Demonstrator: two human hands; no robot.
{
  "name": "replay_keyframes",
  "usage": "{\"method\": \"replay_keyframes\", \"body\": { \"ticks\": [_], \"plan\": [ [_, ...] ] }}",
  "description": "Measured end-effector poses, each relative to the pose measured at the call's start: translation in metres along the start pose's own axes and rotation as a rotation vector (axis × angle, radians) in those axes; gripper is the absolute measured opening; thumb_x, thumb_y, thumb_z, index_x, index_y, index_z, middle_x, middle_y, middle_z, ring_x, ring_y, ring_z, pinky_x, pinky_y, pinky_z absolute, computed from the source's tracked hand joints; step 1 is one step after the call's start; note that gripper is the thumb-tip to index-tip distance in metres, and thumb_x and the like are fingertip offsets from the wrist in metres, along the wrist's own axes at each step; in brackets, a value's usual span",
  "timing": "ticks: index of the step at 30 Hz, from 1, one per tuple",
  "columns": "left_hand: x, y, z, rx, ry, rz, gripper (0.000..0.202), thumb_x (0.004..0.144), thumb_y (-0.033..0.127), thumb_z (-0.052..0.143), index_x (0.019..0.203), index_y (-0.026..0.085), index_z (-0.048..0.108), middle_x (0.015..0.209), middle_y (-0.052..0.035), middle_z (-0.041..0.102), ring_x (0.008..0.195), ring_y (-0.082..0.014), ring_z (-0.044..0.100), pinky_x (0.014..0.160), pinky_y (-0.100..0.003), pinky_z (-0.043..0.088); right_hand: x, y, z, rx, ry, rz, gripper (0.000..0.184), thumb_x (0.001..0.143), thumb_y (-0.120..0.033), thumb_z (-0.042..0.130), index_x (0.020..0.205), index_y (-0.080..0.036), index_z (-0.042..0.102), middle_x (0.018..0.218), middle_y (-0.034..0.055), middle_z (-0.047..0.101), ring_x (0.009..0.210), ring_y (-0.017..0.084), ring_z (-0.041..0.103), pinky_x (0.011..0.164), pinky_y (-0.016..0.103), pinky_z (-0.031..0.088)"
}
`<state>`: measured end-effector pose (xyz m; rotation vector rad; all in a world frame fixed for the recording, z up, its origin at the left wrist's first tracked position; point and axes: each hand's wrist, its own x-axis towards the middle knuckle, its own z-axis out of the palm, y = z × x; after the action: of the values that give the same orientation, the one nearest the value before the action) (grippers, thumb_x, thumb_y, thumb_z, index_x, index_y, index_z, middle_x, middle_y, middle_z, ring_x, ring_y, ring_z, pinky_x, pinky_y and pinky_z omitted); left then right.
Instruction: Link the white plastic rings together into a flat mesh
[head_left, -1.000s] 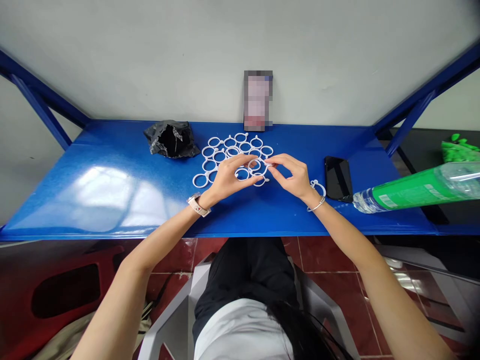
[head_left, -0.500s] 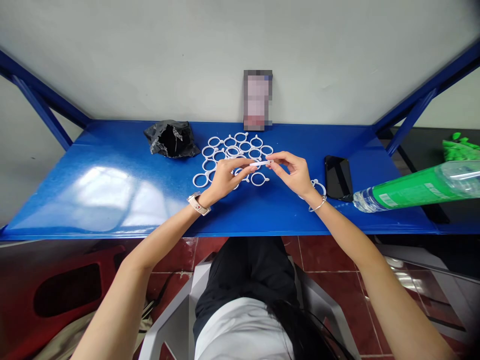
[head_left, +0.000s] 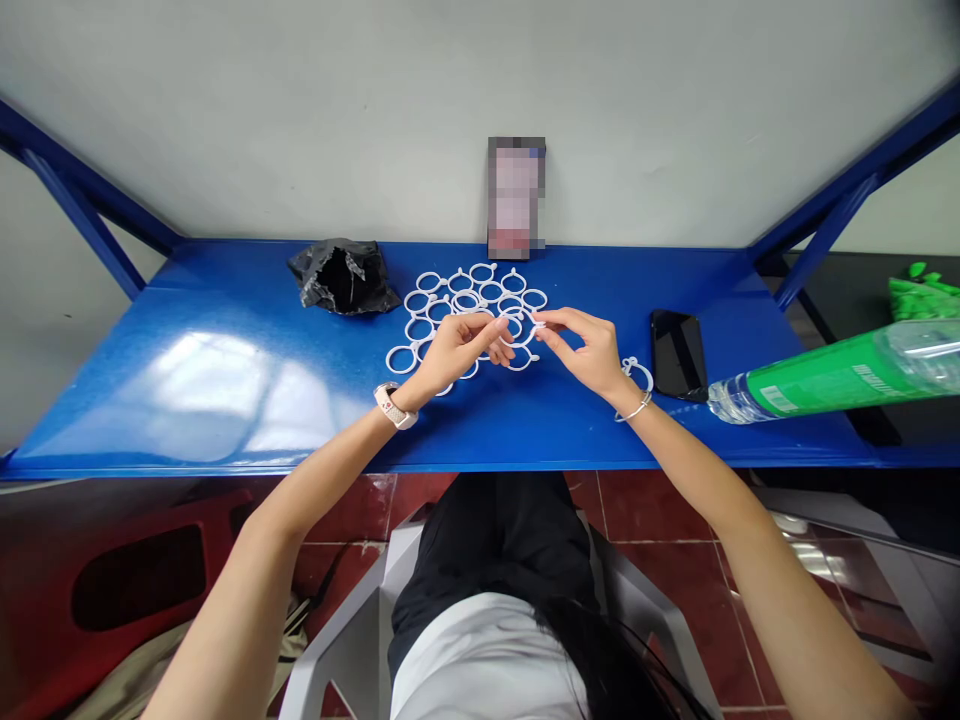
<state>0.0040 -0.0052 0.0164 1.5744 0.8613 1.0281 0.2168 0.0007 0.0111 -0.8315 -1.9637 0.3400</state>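
Note:
Several white plastic rings [head_left: 450, 293] lie linked in a flat cluster on the blue table [head_left: 225, 370]. My left hand [head_left: 450, 352] and my right hand [head_left: 589, 350] meet over the near edge of the cluster. Both pinch one white ring [head_left: 517, 335] between thumb and fingertips, just above the table. My left wrist bears a watch [head_left: 391, 405] and my right wrist a bangle [head_left: 636, 408]. Another white ring [head_left: 637, 372] lies beside my right wrist.
A crumpled black bag [head_left: 341, 277] sits at the back left. A black phone [head_left: 677, 354] lies to the right, and a green-labelled bottle [head_left: 825, 378] lies on its side past it. A blurred upright card [head_left: 515, 198] leans on the wall. A white chair [head_left: 345, 640] is below.
The ring between my hands turned from edge-on half a second ago to more flat now. Both hands shifted only slightly and kept their pinch.

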Motion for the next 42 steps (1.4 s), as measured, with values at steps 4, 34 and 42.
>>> {"method": "replay_keyframes", "body": {
  "ticks": [4, 34, 42],
  "plan": [
    [-0.0006, -0.0032, -0.0012, -0.001, 0.002, 0.046, 0.039, 0.088, 0.05, 0.068, 0.107, 0.015, 0.066, 0.079, -0.0035, 0.073, 0.069, -0.0133, 0.072, 0.068, -0.024, 0.059, 0.0001, -0.0002, 0.0002, -0.021, 0.001, -0.021, 0.013, 0.095, -0.03, 0.063, 0.1, -0.023, 0.072, 0.09, 0.0024, 0.079, 0.073, 0.016, 0.073, 0.07, 0.029, 0.059],
    [0.0, -0.0074, -0.004, 0.257, 0.058, 0.332, 0.06, 0.078, 0.056, 0.076, 0.124, 0.018, 0.067, 0.089, -0.0068, 0.075, 0.077, -0.0162, 0.068, 0.079, -0.032, 0.06, -0.001, 0.0002, 0.0014, -0.048, 0.034, -0.077, 0.013, 0.095, -0.03, 0.062, 0.101, -0.024, 0.071, 0.095, 0.0042, 0.077, 0.079, 0.017, 0.071, 0.07, 0.031, 0.059],
    [0.0003, -0.0078, -0.004, 0.305, 0.074, 0.378, 0.059, 0.078, 0.055, 0.076, 0.124, 0.019, 0.068, 0.087, -0.0066, 0.075, 0.074, -0.0155, 0.068, 0.076, -0.03, 0.059, -0.0015, -0.0013, 0.0015, -0.011, 0.042, -0.049, 0.011, 0.094, -0.03, 0.062, 0.096, -0.024, 0.071, 0.09, 0.0039, 0.076, 0.078, 0.018, 0.07, 0.071, 0.033, 0.059]
  ]
}}
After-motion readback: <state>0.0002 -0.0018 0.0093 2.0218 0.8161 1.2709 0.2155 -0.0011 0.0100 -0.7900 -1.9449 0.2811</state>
